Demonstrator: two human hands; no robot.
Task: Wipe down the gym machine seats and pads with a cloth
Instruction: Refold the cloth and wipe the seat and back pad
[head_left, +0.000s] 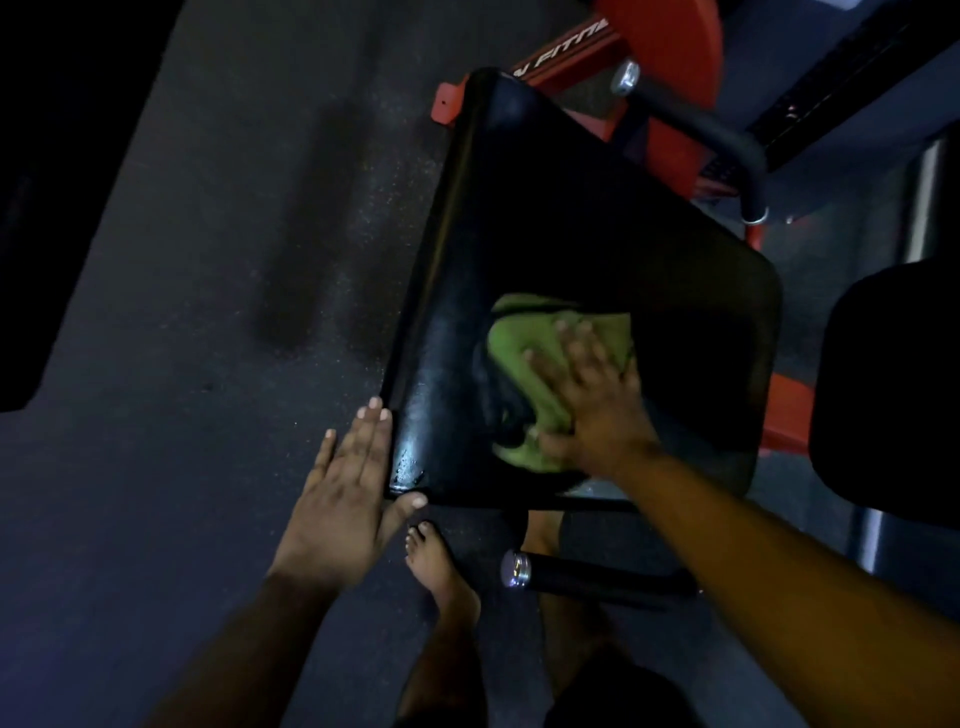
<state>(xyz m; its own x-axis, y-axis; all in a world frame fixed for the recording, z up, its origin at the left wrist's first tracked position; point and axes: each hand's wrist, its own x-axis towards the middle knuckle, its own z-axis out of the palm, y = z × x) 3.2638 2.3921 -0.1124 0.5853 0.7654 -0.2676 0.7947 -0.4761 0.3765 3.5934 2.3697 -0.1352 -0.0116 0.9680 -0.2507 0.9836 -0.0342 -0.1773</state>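
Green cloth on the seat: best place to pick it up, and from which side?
Pinch the bunched fold of the green cloth on its left edge, coming from above and from the left. It lies crumpled on the black seat pad, so the folds stand up there. The right hand presses flat on the cloth's right part, blocking that side. The left hand is nearest, at the pad's corner.

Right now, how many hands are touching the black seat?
2. The left hand rests flat against the black seat's near left corner. The right hand presses the green cloth onto its top, so it mostly touches cloth.
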